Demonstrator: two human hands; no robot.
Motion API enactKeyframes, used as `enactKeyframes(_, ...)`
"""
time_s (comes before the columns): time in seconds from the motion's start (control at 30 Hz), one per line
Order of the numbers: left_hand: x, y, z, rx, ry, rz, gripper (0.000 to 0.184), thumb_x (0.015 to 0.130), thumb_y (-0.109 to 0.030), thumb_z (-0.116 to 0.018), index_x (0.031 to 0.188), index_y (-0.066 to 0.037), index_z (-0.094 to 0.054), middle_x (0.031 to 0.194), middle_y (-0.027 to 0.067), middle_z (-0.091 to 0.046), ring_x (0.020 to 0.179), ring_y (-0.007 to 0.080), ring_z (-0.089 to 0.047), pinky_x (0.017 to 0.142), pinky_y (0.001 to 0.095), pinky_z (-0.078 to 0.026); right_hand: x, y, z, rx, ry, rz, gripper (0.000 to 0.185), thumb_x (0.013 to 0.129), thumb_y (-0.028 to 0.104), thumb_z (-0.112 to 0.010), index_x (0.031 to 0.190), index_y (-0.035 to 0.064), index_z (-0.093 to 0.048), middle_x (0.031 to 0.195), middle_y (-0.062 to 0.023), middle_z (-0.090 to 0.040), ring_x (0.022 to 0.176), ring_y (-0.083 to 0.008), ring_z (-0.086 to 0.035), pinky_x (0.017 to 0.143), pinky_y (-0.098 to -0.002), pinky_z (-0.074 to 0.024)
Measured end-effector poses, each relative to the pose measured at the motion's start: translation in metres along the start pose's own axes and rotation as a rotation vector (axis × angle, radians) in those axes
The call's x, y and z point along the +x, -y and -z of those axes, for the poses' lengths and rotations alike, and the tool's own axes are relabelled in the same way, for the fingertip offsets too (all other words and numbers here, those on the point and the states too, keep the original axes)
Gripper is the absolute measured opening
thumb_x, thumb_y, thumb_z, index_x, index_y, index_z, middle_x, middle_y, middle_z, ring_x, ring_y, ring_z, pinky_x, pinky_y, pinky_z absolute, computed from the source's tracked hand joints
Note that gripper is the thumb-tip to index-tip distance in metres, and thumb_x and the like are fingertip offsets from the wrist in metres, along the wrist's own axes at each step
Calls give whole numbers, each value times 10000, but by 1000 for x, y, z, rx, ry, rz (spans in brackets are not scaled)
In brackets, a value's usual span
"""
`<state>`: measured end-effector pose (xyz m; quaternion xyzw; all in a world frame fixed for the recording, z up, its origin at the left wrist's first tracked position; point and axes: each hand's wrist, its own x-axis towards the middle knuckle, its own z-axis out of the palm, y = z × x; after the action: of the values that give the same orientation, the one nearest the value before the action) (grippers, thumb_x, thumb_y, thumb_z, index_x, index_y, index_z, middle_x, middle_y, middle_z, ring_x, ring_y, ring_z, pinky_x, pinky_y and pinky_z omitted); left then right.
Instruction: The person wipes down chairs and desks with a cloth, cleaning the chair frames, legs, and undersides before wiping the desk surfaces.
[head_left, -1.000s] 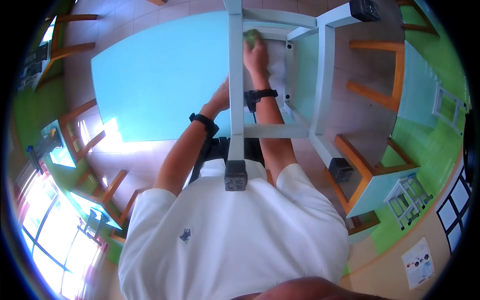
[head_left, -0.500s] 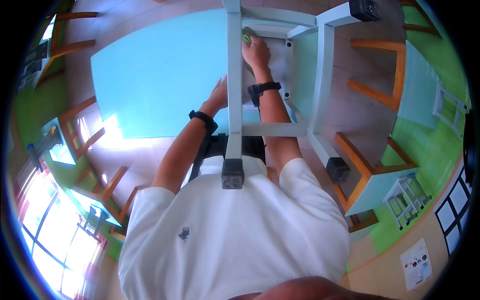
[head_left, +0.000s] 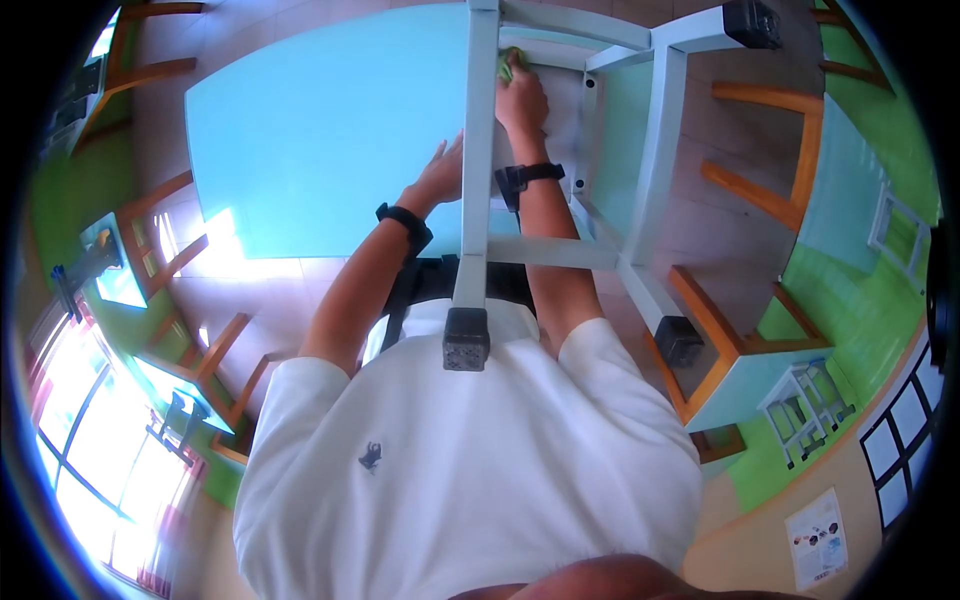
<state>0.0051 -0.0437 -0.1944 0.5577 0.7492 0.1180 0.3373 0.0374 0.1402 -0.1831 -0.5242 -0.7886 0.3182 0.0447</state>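
An upside-down stool with a pale metal frame (head_left: pixel 655 150) rests on the light blue table (head_left: pixel 320 140), its dark-capped legs pointing up toward me. My right hand (head_left: pixel 522 100) reaches in between the legs and is closed on a green cloth (head_left: pixel 514 62), which presses against the underside of the seat (head_left: pixel 562 120). At the stool's left side is my left hand (head_left: pixel 440 178), its visible fingers stretched out. The near left leg hides its fingertips, so whether they touch the seat's edge cannot be seen.
A stool leg with a black foot (head_left: pixel 466 338) stands close in front of my chest. Other tables with orange wooden legs (head_left: pixel 760 190) are on both sides. Another upturned stool (head_left: pixel 805 410) is at the right, and a bright window (head_left: pixel 105 470) at the lower left.
The view has shifted slightly. My right hand and the cloth have moved a little to the right across the seat's underside, showing more of the cloth. My left hand stays beside the stool.
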Motion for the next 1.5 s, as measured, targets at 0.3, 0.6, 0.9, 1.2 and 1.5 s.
enactKeyframes(0.3,-3,17,-8,-33,6,27,902,867,-186,-649,1487,19,-26,1500,294,-214,1404,403,-230,1144,433,-242,13,-31,28,108,-267,-135,412,811,242,-555,1212,232,-648,923,-170,-671,850,-388,-642,751,-502,-511)
enactKeyframes(0.6,-4,25,-7,60,82,-31,896,894,-231,-619,1497,-17,8,1538,244,-155,1413,389,-207,1146,438,-249,8,-7,25,119,96,-14,352,860,323,-516,1140,174,-668,995,-194,-673,919,-400,-634,813,-482,-510)
enactKeyframes(0.9,-4,28,-19,76,42,-37,925,881,-245,-635,1495,-8,16,1534,248,-165,1416,389,-194,1150,434,-241,4,-15,5,237,-169,-17,456,833,274,-586,1269,140,-591,1038,-198,-654,944,-386,-635,806,-473,-506)
enactKeyframes(1.2,-6,35,-30,74,-39,-54,951,835,-208,-660,1501,-20,-8,1486,259,-286,1404,418,-219,1116,468,-274,-44,-45,-2,144,65,-73,394,874,352,-576,1236,196,-580,1103,-174,-613,1017,-394,-602,851,-486,-491)
enactKeyframes(1.5,-5,2,0,8,-61,10,948,829,-241,-676,1492,6,-46,1471,258,-318,1385,439,-254,1122,472,-257,-111,-56,13,-3,122,83,349,820,118,-613,1168,112,-613,1142,-187,-517,1028,-391,-569,834,-458,-504)
